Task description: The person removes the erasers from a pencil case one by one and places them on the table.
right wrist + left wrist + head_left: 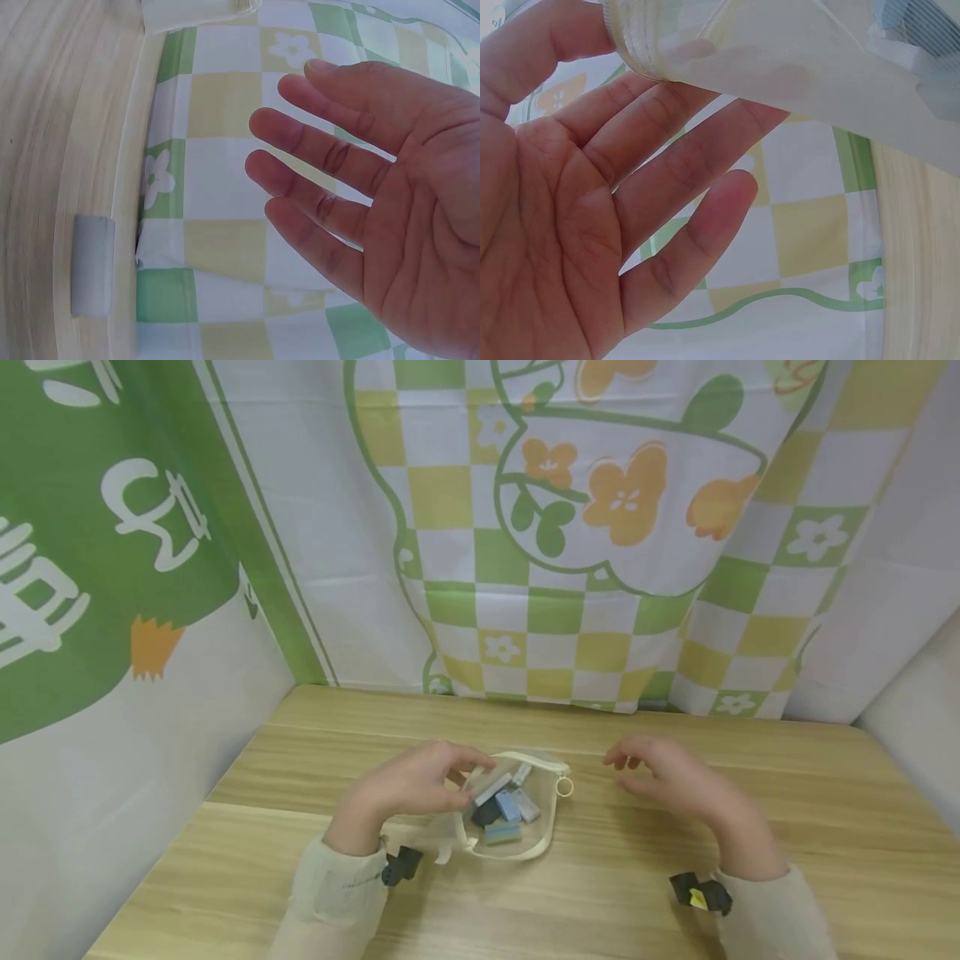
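Note:
A see-through zip pouch [542,843] with cream edging and a ring on its zipper pull stands on the table. Inside it lie several small blocks [507,806] in blue, white, grey and dark tones. My left hand [420,781] holds the pouch's left edge; in the left wrist view the thumb is at the zipper band [641,41] and some fingertips pass behind the clear sheet. To the right of the pouch, my right hand [671,777] hovers over the table with loosely bent fingers, touching nothing. The right wrist view shows its palm bare.
A small grey block [94,266] lies on the wooden table [600,910] near its back edge. Behind the table hangs a green, yellow and white checked curtain [502,610]. Each wrist carries a small black device [701,893].

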Demonstrator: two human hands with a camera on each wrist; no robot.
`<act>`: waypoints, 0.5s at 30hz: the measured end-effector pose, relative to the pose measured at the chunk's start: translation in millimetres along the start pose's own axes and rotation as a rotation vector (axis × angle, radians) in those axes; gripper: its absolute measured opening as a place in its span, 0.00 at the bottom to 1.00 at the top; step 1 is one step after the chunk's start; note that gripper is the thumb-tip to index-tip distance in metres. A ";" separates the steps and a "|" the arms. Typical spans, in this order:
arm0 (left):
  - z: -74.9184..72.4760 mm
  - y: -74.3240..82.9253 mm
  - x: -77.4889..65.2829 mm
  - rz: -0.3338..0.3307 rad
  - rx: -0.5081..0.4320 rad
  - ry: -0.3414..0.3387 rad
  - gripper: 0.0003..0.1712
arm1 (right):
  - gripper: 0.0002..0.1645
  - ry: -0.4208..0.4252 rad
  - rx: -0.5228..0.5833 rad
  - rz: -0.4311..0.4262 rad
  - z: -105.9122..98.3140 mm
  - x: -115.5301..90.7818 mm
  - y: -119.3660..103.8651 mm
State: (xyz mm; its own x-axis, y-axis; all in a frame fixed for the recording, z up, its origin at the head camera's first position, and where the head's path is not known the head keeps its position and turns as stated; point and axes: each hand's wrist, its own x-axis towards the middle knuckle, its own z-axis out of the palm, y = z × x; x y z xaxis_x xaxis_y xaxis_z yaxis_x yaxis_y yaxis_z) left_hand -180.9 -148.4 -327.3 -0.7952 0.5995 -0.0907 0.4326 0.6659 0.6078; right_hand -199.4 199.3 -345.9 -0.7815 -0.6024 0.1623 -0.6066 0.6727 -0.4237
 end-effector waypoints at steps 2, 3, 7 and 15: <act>-0.4 0.4 -0.1 -0.003 -0.001 -0.001 0.32 | 0.13 -0.001 0.000 0.004 -0.1 0.5 -3.0; -0.5 0.6 -0.2 -0.005 -0.003 -0.002 0.32 | 0.13 -0.003 0.005 0.004 -0.1 0.7 -4.5; -0.8 0.9 -0.5 -0.007 -0.009 -0.006 0.32 | 0.13 -0.003 0.023 -0.001 -0.1 1.6 -9.8; -0.9 1.0 -0.9 -0.006 -0.009 -0.008 0.32 | 0.13 -0.001 0.026 -0.041 4.8 5.5 -15.9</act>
State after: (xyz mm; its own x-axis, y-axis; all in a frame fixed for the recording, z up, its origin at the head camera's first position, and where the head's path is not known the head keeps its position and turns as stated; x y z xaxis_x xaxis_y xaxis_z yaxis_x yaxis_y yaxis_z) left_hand -180.1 -148.7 -326.0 -0.7945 0.5988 -0.1005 0.4238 0.6655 0.6144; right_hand -193.4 183.2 -342.5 -0.7558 -0.6297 0.1793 -0.6342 0.6362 -0.4393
